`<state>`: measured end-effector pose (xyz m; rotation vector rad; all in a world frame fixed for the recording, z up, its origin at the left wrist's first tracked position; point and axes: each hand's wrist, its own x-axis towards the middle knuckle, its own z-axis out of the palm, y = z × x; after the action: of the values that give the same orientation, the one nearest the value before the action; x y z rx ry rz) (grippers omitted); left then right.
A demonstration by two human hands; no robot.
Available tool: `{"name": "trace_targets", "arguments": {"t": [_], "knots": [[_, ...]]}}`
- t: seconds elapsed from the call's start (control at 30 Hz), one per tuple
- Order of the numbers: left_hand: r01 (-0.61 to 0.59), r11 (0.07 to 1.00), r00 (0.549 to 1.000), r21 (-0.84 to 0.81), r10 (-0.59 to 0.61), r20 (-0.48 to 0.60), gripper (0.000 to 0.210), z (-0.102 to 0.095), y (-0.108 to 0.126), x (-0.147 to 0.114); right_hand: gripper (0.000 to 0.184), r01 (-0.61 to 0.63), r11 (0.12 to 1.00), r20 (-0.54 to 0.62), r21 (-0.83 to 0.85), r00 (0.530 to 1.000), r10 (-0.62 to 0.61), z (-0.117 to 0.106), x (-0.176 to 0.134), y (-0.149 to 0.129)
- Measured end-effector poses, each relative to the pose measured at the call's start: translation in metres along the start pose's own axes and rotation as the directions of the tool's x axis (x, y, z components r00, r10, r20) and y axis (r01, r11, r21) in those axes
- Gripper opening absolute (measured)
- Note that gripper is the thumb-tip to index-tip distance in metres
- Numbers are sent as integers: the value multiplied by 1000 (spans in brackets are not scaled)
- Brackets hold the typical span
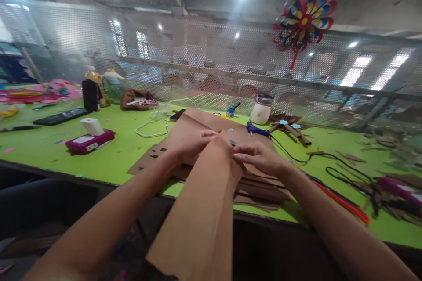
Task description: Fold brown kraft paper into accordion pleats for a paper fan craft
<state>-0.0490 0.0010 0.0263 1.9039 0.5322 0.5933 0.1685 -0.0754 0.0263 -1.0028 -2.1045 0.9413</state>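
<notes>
A long folded piece of brown cardboard (204, 197) stretches from the table's front edge toward me, its far end bent and narrowed between my hands. My left hand (194, 145) is closed on the left side of that far end, some fingers hidden behind the cardboard. On the right side, my right hand (259, 156) grips its edge, thumb and fingers bent around it. A small grey metallic-looking object (233, 142) shows by the right fingertips; what it is I cannot make out. Beneath the hands lie stacked brown cardboard sheets (263, 189), several with cut slots.
A blue glue gun (259, 130) with a black cord lies beyond my right hand, near a white jug (261, 109). An orange-red tool (343, 202) lies by the right forearm. A magenta box (89, 141) and white cable (150, 129) lie left. Perforated metal panels (198, 52) stand behind.
</notes>
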Motion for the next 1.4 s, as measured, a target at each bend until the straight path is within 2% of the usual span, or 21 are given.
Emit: {"name": "trace_targets", "arguments": {"t": [0.1,0.13,0.17,0.27,0.37,0.53,0.67,0.83,0.9,0.97,1.2,1.4], "knots": [[-31,996,964,79,51,-261,36,-15,1,6,26,-7,945,55,-326,998,27,1,4,3],[-41,989,960,141,78,-270,36,-15,0,7,26,4,916,54,-400,998,19,2,5,5],[-48,975,963,215,102,-248,35,-14,0,8,25,15,891,50,-453,999,8,3,7,7],[-95,899,990,428,130,-52,29,-1,-2,9,25,22,853,15,-521,1000,-17,7,11,14],[-157,790,987,592,144,70,25,12,-7,9,28,-14,846,-35,-534,999,-5,13,12,18],[-210,646,975,734,195,107,21,15,-22,12,27,-46,808,-62,-587,998,12,21,13,22],[-246,589,964,770,229,133,18,14,-34,16,19,-60,696,-57,-715,998,28,24,15,27],[-340,517,923,786,345,172,19,17,-42,18,17,70,553,52,-830,997,-48,25,14,25],[-367,504,907,782,379,182,21,17,-43,18,19,96,521,71,-848,995,-67,26,13,23],[-354,504,910,788,380,166,22,18,-44,17,20,98,511,74,-854,995,-67,25,12,21],[-282,580,954,765,251,162,15,17,-36,13,17,47,543,56,-839,998,1,21,8,20],[-174,636,982,752,169,85,9,17,-34,11,19,32,481,48,-876,999,21,19,6,20]]}}
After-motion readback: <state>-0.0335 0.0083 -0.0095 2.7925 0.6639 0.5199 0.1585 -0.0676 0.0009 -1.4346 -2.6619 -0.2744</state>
